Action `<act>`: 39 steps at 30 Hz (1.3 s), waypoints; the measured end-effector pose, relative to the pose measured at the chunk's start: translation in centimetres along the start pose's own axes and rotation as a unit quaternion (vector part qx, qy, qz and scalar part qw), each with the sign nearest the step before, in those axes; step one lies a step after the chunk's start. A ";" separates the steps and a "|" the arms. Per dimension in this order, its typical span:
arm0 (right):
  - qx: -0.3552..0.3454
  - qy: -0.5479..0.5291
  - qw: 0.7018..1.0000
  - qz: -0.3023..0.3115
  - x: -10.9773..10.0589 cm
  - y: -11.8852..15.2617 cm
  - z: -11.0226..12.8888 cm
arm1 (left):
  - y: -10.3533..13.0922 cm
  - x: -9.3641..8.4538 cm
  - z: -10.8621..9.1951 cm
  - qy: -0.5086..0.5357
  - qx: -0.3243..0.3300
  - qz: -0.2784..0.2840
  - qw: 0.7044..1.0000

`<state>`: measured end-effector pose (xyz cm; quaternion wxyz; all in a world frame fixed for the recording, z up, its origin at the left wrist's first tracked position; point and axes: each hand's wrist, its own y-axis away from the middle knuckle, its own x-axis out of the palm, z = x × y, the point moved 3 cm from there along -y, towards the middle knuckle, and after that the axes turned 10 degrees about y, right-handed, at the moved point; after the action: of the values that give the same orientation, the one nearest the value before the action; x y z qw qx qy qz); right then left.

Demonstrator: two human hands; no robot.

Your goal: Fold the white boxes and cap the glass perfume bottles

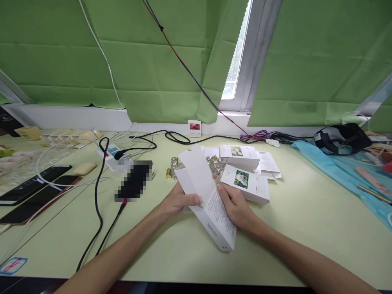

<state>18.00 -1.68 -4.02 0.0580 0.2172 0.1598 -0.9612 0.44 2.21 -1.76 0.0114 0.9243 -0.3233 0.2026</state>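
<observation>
Both hands hold a white carton [214,216] tilted over the table, its long top flap standing open. My left hand [183,200] grips its left side, thumb on the front edge. My right hand [235,202] is closed on its right side, fingers near the printed panel. Just right of it lies a white box with a green and white flower picture [260,188]. Behind that is another flower box [245,157], next to an opened white carton [268,163]. Shiny wrapped packets [213,164] lie behind the held carton, and another packet [174,165] is to its left.
Two phones [33,183] and a pixelated dark device [134,181] lie on the left among black and white cables [97,204]. A small box [194,128] stands at the back. On the right are a blue sheet [337,173] and a black headset [341,139].
</observation>
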 end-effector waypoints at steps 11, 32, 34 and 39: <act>0.007 -0.003 1.000 -0.006 0.0 -0.1 -0.3 | -0.3 0.0 0.2 0.001 -0.007 0.004 1.000; 0.020 -0.004 0.999 -0.044 0.0 0.0 -0.7 | -0.2 -0.9 0.5 -0.065 0.026 0.010 0.998; 0.019 -0.004 0.999 -0.046 -0.1 0.0 -0.7 | -0.2 -1.2 0.8 -0.059 0.020 0.008 0.998; 0.011 -0.003 0.999 -0.050 -0.2 0.1 -0.5 | -0.2 -1.5 1.2 -0.036 0.010 0.015 0.999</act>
<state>18.35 -1.56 -4.39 0.0080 0.2069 0.1594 -0.9653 -0.02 3.07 -3.37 -0.0127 0.9262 -0.3348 0.1731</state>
